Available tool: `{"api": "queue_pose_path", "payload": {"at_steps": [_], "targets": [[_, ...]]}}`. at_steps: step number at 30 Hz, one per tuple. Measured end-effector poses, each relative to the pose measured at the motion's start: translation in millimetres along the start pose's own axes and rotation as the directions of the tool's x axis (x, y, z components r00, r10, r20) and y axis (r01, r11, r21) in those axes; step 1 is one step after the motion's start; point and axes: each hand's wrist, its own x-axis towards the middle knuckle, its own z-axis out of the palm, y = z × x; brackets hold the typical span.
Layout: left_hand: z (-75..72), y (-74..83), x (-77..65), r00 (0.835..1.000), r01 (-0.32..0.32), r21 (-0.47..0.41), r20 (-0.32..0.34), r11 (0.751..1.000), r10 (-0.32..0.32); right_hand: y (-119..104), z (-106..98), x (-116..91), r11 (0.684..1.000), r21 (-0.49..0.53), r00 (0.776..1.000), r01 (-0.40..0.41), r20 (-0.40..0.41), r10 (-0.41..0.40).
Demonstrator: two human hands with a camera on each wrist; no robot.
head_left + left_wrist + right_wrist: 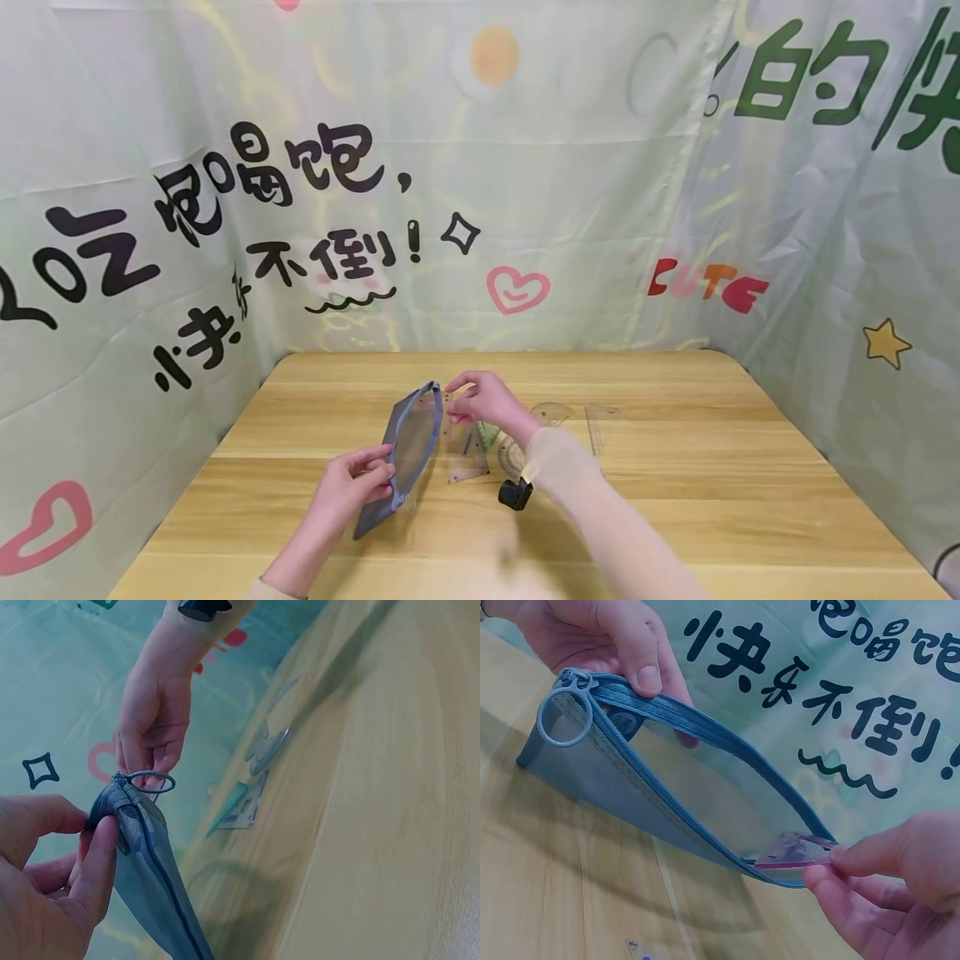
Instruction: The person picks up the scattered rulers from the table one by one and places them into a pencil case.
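Observation:
A blue-grey zip pouch (415, 446) with mesh sides stands tilted over the table, its zip spread open. My left hand (352, 483) pinches the pouch's rim near the zip's end, where a ring pull (565, 718) hangs. At the opposite end of the mouth, my right hand (487, 400) holds a clear plastic set square (795, 851) between thumb and fingers. Its pointed front part lies inside the opening, with a pinkish edge showing in the right wrist view. Right of the pouch lie a green set square (487, 435), another clear set square (468, 473) and a round protractor (512, 457).
Farther right on the wooden table (712, 500) lie a half-round protractor (552, 412) and a clear angled ruler (595, 429). A black camera (515, 493) sits on the right wrist. Printed cloth (570, 167) hangs behind and beside the table.

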Motion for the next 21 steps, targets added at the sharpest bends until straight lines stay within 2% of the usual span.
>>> {"api": "queue_pose_path", "payload": {"at_steps": [14, 21], "targets": [[2.1, 2.1, -1.3, 0.999, 0.012, -0.030, 0.043, 0.999, -0.011, 1, 11, 3, 0.996, 0.084, 1.000, -0.018, -0.010, 0.019], [4.4, 1.9, -2.7, 0.999, 0.015, -0.027, 0.036, 1.000, -0.014, 1, 16, 0, 0.996, 0.081, 0.999, -0.030, -0.024, 0.032]]}}
